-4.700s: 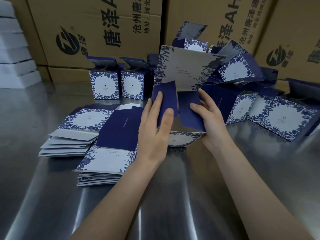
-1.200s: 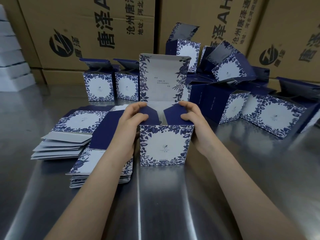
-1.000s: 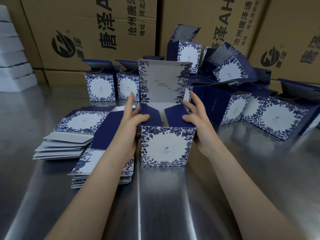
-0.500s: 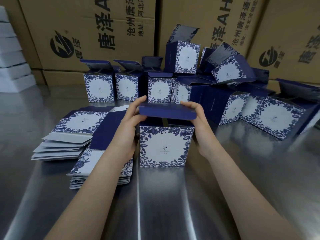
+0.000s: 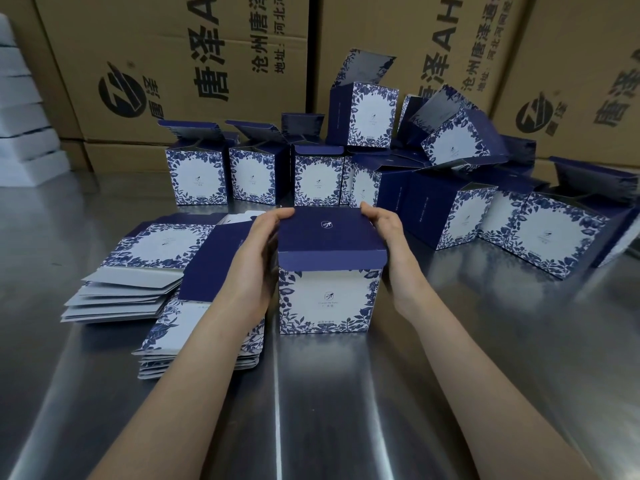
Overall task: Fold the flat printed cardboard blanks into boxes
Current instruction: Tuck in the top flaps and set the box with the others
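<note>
While the broad brushed-steel table gives a flat base, the blue-and-white floral cardboard box standing near its middle, just right of the stacks of flat printed blanks, wants squaring before closing. Its dark blue lid flap lies over the top, and the front lip appears to hang outside the front panel. I judge the lip should go inside, eased in evenly from both corners. The left hand cups the left wall, fingers curled over the lid's far left corner. The right hand grips the far right corner likewise.

Brown printed shipping cartons along the far wall are cut off. The heap of folded boxes overlaps, so I cannot count it. Side flaps under the lid, and the bottom closure, stay hidden.
</note>
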